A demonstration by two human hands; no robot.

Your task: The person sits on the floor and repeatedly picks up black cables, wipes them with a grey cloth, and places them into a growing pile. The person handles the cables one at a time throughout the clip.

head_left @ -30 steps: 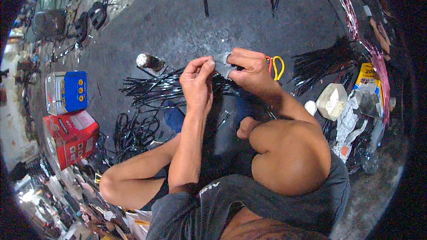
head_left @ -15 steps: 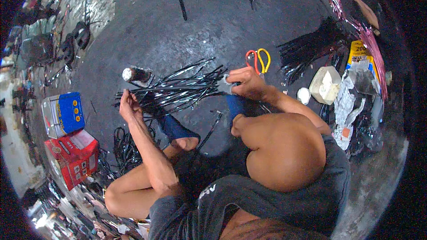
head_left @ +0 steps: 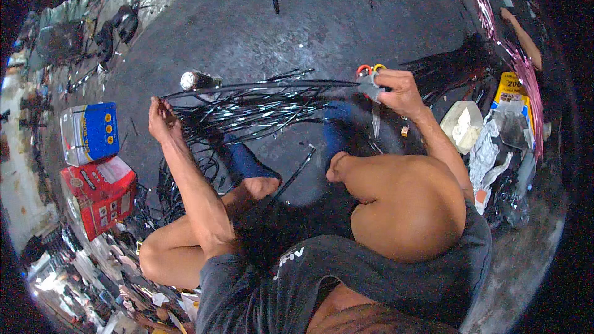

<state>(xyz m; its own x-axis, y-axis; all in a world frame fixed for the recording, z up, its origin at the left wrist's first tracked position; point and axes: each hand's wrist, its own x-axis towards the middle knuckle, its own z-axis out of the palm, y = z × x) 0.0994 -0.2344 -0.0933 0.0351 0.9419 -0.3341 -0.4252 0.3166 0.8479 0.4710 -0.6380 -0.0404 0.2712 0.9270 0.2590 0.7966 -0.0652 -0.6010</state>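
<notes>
A long, thin black strip (head_left: 272, 84) is stretched nearly level between my hands. At its left end my left hand (head_left: 164, 120) is closed, fingertips pinching it. My right hand (head_left: 399, 91) grips a crumpled grey cloth (head_left: 369, 88), closed around the strip's other end. Below the strip lies a loose bundle of shiny black strips (head_left: 247, 116), across my feet in dark blue socks. Scissors (head_left: 376, 122) with red and yellow handles lie on the floor behind the right hand, their middle hidden by the cloth. A dark cylinder with a whitish top (head_left: 197, 80) stands behind the bundle.
A blue box (head_left: 90, 134) and a red box (head_left: 99, 195) stand at left. To the right are a whitish block (head_left: 461, 126), a yellow packet (head_left: 512, 89), crumpled foil (head_left: 489, 158) and pink strands (head_left: 529, 80). Another person's arm (head_left: 523, 40) shows at far right.
My hands have moved apart and the right one rose to the right with the cloth. One strip now stands taut above the bundle. The view has shifted slightly.
</notes>
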